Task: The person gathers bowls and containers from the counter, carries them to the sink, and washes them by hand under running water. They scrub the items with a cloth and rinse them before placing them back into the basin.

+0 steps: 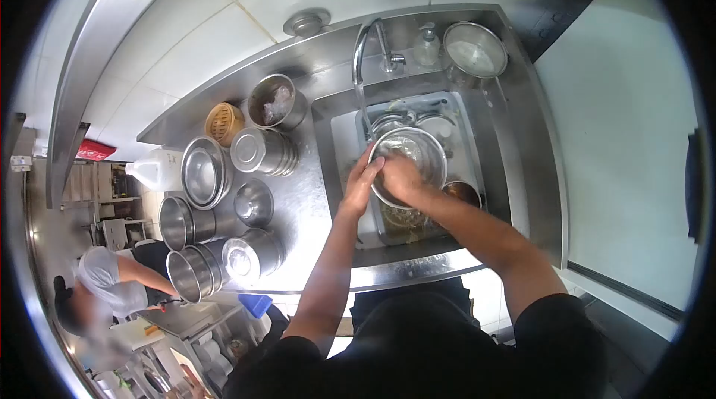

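Note:
A round metal bowl [434, 147] is held tilted over the sink, near the stream from the curved faucet [359, 52]. My left hand [363, 179] grips the bowl's left rim, thumb on top. Inside the bowl is my right hand [399, 177], its fingers hidden by the hand itself and the wet interior, so what it may hold cannot be made out. Below the bowl, a pale plastic tub [472, 138] in the sink contains water, metal lids and a copper-coloured bowl [462, 192].
Stacked metal pots [253, 256], bowls [200, 171], a bamboo steamer [224, 124] and a white jug [160, 169] stand on the left counter. Behind the sink are a soap bottle [426, 45] and a strainer [475, 50]. Another person [123, 280] is at lower left.

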Demonstrator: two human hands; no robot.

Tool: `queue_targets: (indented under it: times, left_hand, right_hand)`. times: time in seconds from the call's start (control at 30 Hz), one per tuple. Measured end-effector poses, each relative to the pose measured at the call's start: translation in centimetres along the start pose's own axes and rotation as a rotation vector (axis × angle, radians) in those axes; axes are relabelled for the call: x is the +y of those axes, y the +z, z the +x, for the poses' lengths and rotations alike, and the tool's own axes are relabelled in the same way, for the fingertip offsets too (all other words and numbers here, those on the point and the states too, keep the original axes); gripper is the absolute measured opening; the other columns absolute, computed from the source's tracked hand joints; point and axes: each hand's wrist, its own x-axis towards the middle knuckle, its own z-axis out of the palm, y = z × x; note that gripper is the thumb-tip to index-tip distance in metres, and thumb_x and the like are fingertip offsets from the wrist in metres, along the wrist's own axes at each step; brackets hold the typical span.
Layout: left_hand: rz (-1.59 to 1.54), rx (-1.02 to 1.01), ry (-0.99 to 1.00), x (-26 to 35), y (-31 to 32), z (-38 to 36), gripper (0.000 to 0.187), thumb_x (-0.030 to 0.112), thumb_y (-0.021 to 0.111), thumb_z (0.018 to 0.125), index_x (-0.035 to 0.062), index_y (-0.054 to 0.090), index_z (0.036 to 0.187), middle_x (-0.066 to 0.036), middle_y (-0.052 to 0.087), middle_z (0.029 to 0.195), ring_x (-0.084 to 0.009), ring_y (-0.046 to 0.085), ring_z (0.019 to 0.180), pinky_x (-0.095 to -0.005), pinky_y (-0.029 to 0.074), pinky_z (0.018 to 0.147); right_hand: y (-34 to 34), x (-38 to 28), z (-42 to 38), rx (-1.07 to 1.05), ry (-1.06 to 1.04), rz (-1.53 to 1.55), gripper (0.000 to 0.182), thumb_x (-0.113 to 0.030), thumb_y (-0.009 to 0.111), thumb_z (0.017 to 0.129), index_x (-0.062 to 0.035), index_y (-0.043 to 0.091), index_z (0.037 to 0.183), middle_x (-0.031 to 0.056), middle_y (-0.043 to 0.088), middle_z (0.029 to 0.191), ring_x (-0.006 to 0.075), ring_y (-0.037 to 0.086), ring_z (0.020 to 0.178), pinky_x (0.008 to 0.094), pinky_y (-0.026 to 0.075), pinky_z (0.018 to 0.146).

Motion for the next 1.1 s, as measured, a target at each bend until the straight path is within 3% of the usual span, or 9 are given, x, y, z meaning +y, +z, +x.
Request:
queue_targets:
  times: [0.1, 0.2, 0.4, 0.53, 0.6, 0.77, 0.87, 1.03, 1.1]
  left_hand:
    - [0.136, 0.011, 0.125, -2.0, -1.3, 1.0, 0.067, 0.034, 0.068, 0.094, 0.0083, 0.048, 0.153, -0.017, 0.055, 0.144, -0.0265, 0.049, 0.136, -0.0375, 0.037, 0.114]
    - [0.149, 0.023, 0.108, -4.0, -1.0, 0.5, 0.068, 0.031, 0.068, 0.093, 0.007, 0.047, 0.153, -0.018, 0.051, 0.148, -0.0274, 0.045, 0.141, -0.0375, 0.036, 0.116]
    - [-0.042, 0.059, -0.008, -4.5, -1.5, 2.5, 0.071, 0.026, 0.066, 0.09, 0.0029, 0.044, 0.154, -0.016, 0.053, 0.148, -0.0272, 0.048, 0.138, -0.0377, 0.037, 0.114]
    - [-0.054, 0.127, -0.016, -2.4, -2.3, 6.4, 0.07, 0.028, 0.067, 0.088, 0.0, 0.05, 0.15, -0.016, 0.06, 0.14, -0.0259, 0.055, 0.129, -0.0352, 0.039, 0.11]
    - [-0.01, 0.2, 0.028, 1.3, -0.6, 7.7, 0.064, 0.027, 0.068, 0.088, -0.0012, 0.056, 0.144, -0.015, 0.064, 0.133, -0.0246, 0.059, 0.123, -0.0345, 0.043, 0.105]
    - [0.232, 0.144, 0.046, 7.3, -0.4, 13.8, 0.052, 0.033, 0.072, 0.086, -0.0024, 0.069, 0.123, -0.014, 0.073, 0.112, -0.0214, 0.068, 0.099, -0.0344, 0.052, 0.087]
    - [0.389, 0.165, 0.036, 9.6, -0.8, 15.7, 0.055, 0.044, 0.075, 0.082, -0.002, 0.074, 0.111, -0.013, 0.075, 0.1, -0.0211, 0.07, 0.087, -0.0352, 0.054, 0.079]
    - [0.756, 0.127, -0.066, 13.9, -1.8, 14.6, 0.067, 0.062, 0.073, 0.078, 0.0015, 0.077, 0.105, -0.016, 0.075, 0.095, -0.0251, 0.072, 0.087, -0.038, 0.055, 0.081]
    - [0.783, 0.147, 0.016, 14.4, -1.1, 13.3, 0.073, 0.066, 0.072, 0.078, 0.0005, 0.076, 0.111, -0.021, 0.073, 0.105, -0.0309, 0.071, 0.099, -0.041, 0.054, 0.088]
  right_hand:
    - [0.7, 0.5, -2.2, -0.37, -0.017, -0.228, 0.023, -0.013, 0.057, 0.091, -0.0041, 0.076, 0.102, 0.0176, 0.074, 0.106, 0.0349, 0.071, 0.105, 0.0472, 0.057, 0.091]
    - [0.6, 3.5, 0.0, -0.262, 0.039, -0.396, 0.024, -0.013, 0.06, 0.09, -0.0043, 0.077, 0.104, 0.0152, 0.076, 0.108, 0.0307, 0.072, 0.104, 0.045, 0.056, 0.094]
    - [1.6, 0.5, 1.3, -0.106, 0.15, 0.16, 0.023, -0.018, 0.068, 0.083, -0.0035, 0.076, 0.099, 0.0221, 0.074, 0.103, 0.0381, 0.072, 0.099, 0.0471, 0.056, 0.089]
    - [-3.8, 4.5, 1.7, -0.423, -0.22, 0.231, 0.02, -0.013, 0.066, 0.078, -0.0084, 0.077, 0.094, 0.0191, 0.074, 0.096, 0.0394, 0.071, 0.09, 0.0486, 0.055, 0.084]
    - [-9.0, 7.0, 3.4, -0.303, -0.332, 0.039, 0.016, -0.017, 0.067, 0.081, -0.0093, 0.077, 0.091, 0.0175, 0.074, 0.092, 0.0369, 0.071, 0.085, 0.0478, 0.055, 0.079]
    - [-25.0, 8.0, 5.1, 0.158, 0.343, -0.407, 0.024, -0.02, 0.07, 0.086, -0.0038, 0.075, 0.103, 0.0204, 0.074, 0.101, 0.0362, 0.072, 0.096, 0.0494, 0.056, 0.089]
    - [-24.2, 9.7, 6.1, 0.433, 0.135, -0.565, 0.033, -0.027, 0.07, 0.09, 0.0005, 0.072, 0.108, 0.0235, 0.071, 0.112, 0.0366, 0.069, 0.106, 0.05, 0.052, 0.096]
    - [-12.0, 0.6, 5.8, -0.01, -0.109, 0.299, 0.052, -0.041, 0.069, 0.095, 0.0023, 0.065, 0.124, 0.0277, 0.065, 0.128, 0.0388, 0.064, 0.118, 0.0463, 0.049, 0.099]
    - [-6.0, -1.4, 8.6, -0.103, 0.144, 0.528, 0.046, -0.038, 0.067, 0.097, 0.0015, 0.065, 0.12, 0.0236, 0.066, 0.127, 0.0346, 0.064, 0.117, 0.0465, 0.05, 0.097]
